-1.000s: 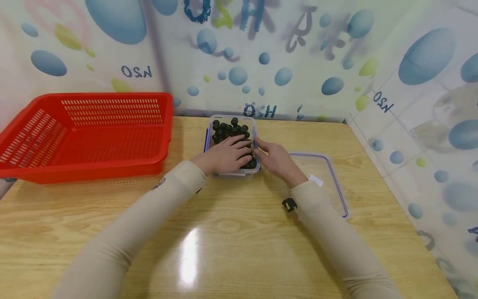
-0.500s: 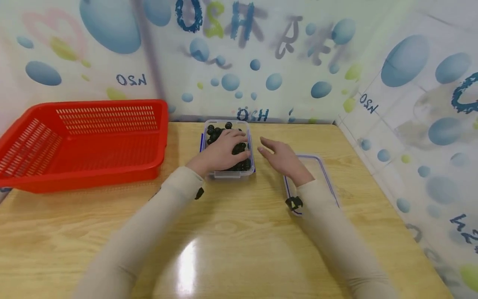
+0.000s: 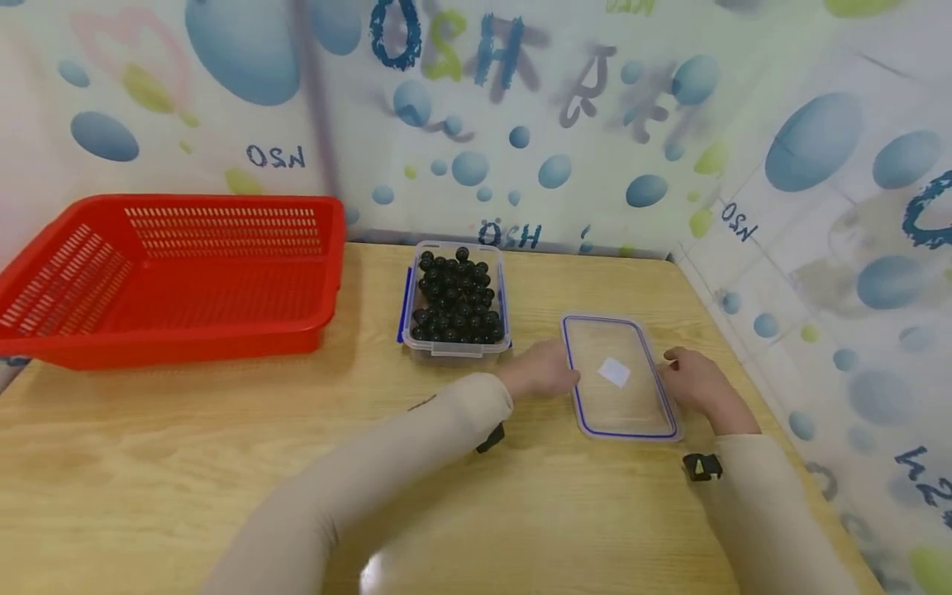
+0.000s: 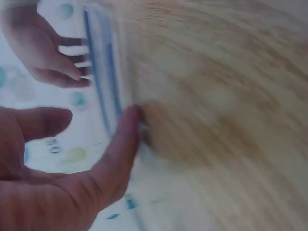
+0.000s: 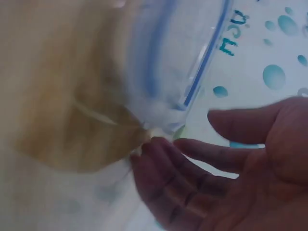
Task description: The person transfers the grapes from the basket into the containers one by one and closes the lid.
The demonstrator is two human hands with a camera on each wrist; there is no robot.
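Both hands have left the clear box (image 3: 455, 302) of dark round berries (image 3: 455, 299) and swung over to the flat clear lid (image 3: 621, 376) with its blue seal. A second ago the left hand (image 3: 543, 372) lay on the berries and the right hand (image 3: 699, 382) hovered beside the box; now they flank the lid, one at each long edge. The left thumb meets the lid's left edge in the wrist view, fingers spread; the right fingers curl loosely at the right rim. Neither has closed round it, so I judge the lid as bracketed, not yet lifted.

The lid lies flat on the surface (image 3: 223, 463), near and right of the open box. Room is tight on the right, where the wall (image 3: 818, 289) runs just past the lid. Leftward the way to the box is open, and the red basket (image 3: 178, 277) stands well apart on the far left.
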